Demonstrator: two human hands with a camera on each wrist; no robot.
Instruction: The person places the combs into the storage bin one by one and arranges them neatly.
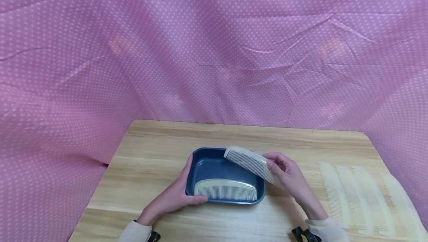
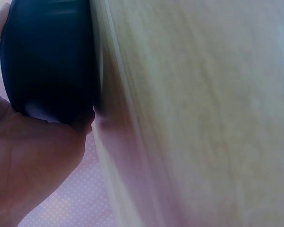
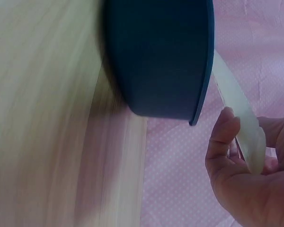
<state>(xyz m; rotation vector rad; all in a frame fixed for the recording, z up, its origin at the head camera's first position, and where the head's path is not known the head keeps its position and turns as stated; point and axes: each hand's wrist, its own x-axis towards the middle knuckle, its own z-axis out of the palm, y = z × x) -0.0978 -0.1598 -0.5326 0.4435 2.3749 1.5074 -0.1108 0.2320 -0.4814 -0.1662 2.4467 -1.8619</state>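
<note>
A dark blue rectangular tray (image 1: 214, 169) stands on the wooden table, with one pale cream comb (image 1: 225, 190) lying along its near side, teeth toward me. My left hand (image 1: 175, 197) grips the tray's left end, thumb at the near rim and fingers along the outer side; the left wrist view shows the palm against the tray wall (image 2: 52, 56). In my right hand (image 1: 289, 175) a second cream comb (image 1: 249, 162) is pinched by one end, slanting over the tray's right rim. The right wrist view has this comb (image 3: 239, 99) between thumb and fingers, above the rim.
On the right of the table (image 1: 150, 141) lie several more cream combs (image 1: 362, 197), side by side. Pink dotted cloth (image 1: 214, 49) hangs behind the table and at both sides. Dark straps (image 1: 304, 234) circle both wrists near the light sleeves.
</note>
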